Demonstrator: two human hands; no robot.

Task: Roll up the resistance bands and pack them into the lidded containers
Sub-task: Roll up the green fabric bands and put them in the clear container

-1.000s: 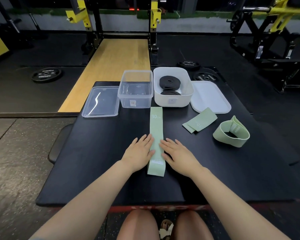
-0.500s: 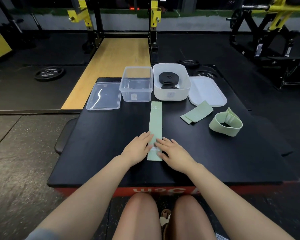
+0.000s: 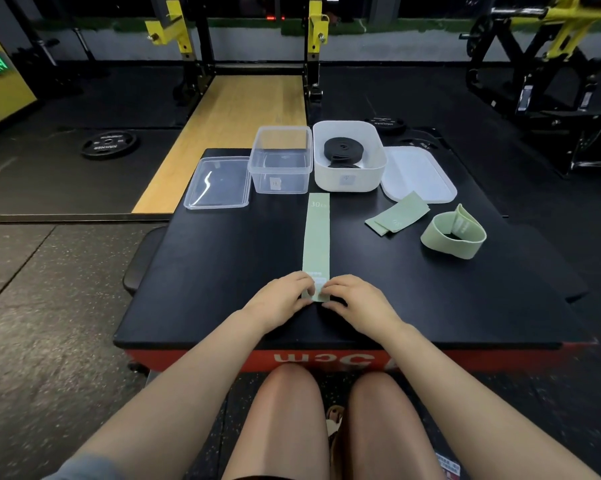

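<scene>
A long pale green resistance band lies flat down the middle of the black platform, marked "30". My left hand and my right hand pinch its near end, fingers curled over the edge. A folded green band and a green band standing as an open loop lie to the right. The clear container stands empty at the back. The white container beside it holds rolled black bands.
A clear lid lies left of the clear container and a white lid lies right of the white one. Weight plates lie on the gym floor, and a yellow rack with a wooden lifting strip stands behind. My knees sit below the platform's red front edge.
Both hands slid toward me along the band from resting flat on it, and their fingers now curl around its near end. The view shifted backward.
</scene>
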